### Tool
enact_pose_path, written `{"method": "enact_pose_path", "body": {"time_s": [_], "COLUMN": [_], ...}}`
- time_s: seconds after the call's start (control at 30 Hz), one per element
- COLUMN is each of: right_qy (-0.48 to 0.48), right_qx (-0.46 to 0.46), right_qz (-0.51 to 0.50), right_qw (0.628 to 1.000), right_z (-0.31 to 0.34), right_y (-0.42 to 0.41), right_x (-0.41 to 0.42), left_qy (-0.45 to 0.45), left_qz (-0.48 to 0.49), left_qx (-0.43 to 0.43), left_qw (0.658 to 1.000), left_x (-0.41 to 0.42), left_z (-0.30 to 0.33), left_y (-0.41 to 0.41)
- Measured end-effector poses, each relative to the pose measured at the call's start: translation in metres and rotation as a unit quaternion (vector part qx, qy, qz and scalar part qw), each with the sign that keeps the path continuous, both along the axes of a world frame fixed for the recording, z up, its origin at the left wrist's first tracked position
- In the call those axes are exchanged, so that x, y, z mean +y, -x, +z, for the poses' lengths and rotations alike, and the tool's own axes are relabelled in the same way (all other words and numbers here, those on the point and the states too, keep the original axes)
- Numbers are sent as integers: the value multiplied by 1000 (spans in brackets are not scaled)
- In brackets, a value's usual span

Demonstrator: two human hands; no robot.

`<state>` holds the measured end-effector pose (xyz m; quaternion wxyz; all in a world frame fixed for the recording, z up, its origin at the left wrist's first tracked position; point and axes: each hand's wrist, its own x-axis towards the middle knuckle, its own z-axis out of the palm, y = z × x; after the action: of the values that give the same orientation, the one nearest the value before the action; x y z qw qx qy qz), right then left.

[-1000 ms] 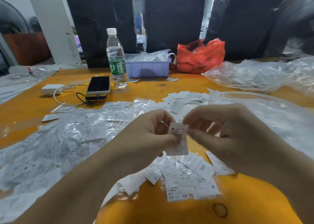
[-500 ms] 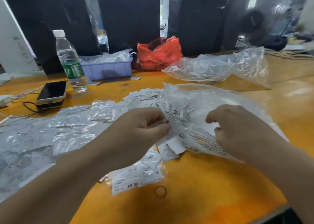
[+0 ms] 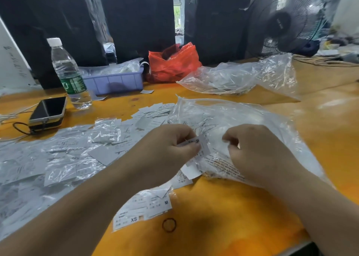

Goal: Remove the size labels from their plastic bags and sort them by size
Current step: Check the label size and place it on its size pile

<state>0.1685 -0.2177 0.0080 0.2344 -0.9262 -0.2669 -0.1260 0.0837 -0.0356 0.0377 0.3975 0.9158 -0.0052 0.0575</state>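
Orange table (image 3: 223, 217) — labels (image 3: 147, 211), bags (image 3: 239, 77), phone (image 3: 49, 110)

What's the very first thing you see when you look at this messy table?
First, the two hands in the middle: the left hand pinches a small white label, and the right hand rests on a big clear plastic bag. Left of them, shiny little bags and labels cover the orange table. At the back sits a bright red bag.

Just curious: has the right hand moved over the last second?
Yes. The right hand went rightward, from above the loose labels onto the big clear bag.
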Motion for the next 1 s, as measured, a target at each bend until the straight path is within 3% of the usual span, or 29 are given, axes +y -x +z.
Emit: {"method": "enact_pose_path", "body": {"time_s": [0.2,0.4,0.6,0.8,1.0], "right_qy": [-200,-336,-313,-312,-318], "right_qx": [-10,111,243,390,485], "right_qz": [61,171,250,335,379], "right_qw": [978,920,883,799,722], "right_z": [24,52,55,48,33], "right_y": [13,29,30,30,31], "right_x": [11,57,116,146,136], "left_qy": [-7,-10,128,216,256], "left_qz": [47,96,140,144,119], "left_qx": [-2,-22,-54,-96,-53], "left_qw": [999,995,980,961,958], "left_x": [22,59,100,109,99], "left_z": [10,9,-11,-7,-9], "left_y": [5,28,56,66,67]}}
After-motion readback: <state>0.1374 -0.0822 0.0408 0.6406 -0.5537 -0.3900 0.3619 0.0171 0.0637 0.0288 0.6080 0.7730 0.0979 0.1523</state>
